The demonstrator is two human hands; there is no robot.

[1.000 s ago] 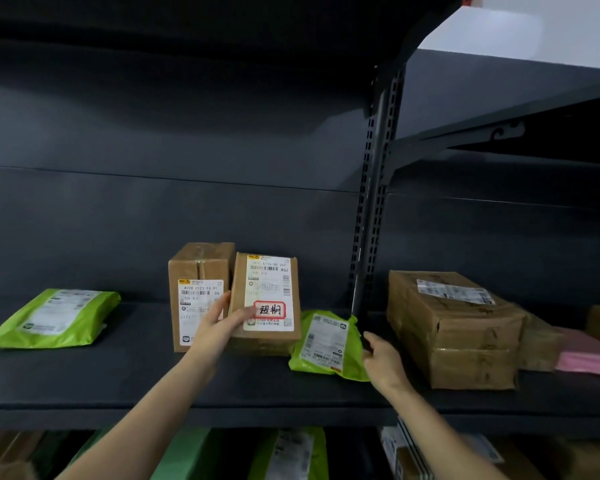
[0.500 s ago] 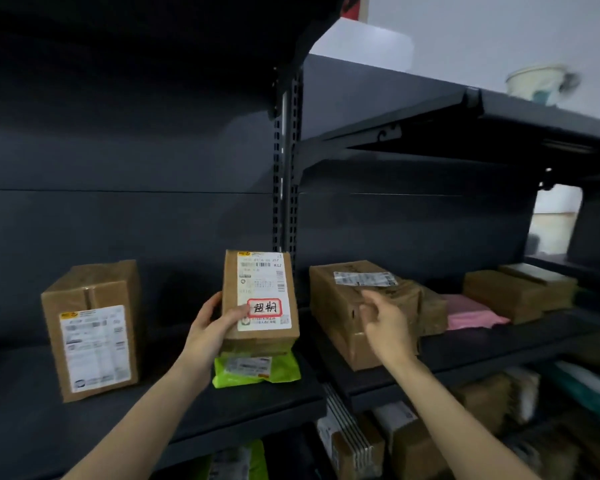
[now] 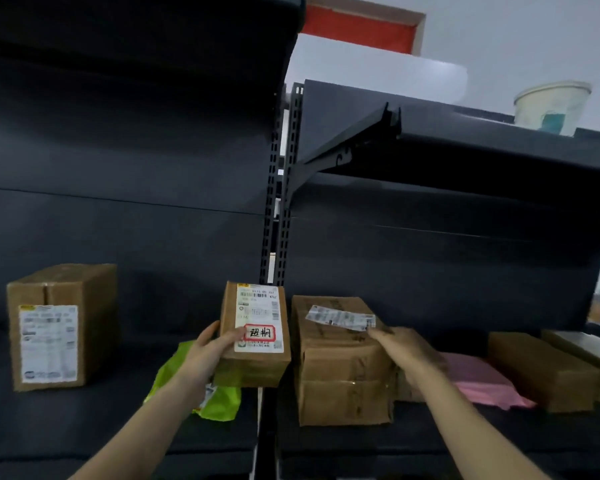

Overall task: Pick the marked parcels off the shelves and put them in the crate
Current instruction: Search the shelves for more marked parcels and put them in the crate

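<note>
My left hand [image 3: 207, 355] grips a small brown cardboard parcel [image 3: 255, 336] by its left edge and holds it upright in the air in front of the shelf. Its white label bears a red-outlined mark with handwritten characters. My right hand [image 3: 400, 348] reaches over the top right of a larger taped brown box [image 3: 340, 368] on the right shelf bay, fingers stretched toward that box's white label. No crate is in view.
A brown box [image 3: 61, 327] with a white label stands on the left shelf [image 3: 84, 427]. A green mailer [image 3: 208, 396] lies under the held parcel. A pink mailer [image 3: 482, 386] and more brown boxes [image 3: 541, 372] lie to the right. A paper cup [image 3: 549, 107] sits on the upper shelf.
My left hand lifted the marked parcel off the shelf and carried it rightward, away from the other box. My right hand left the green mailer and moved onto the large box.
</note>
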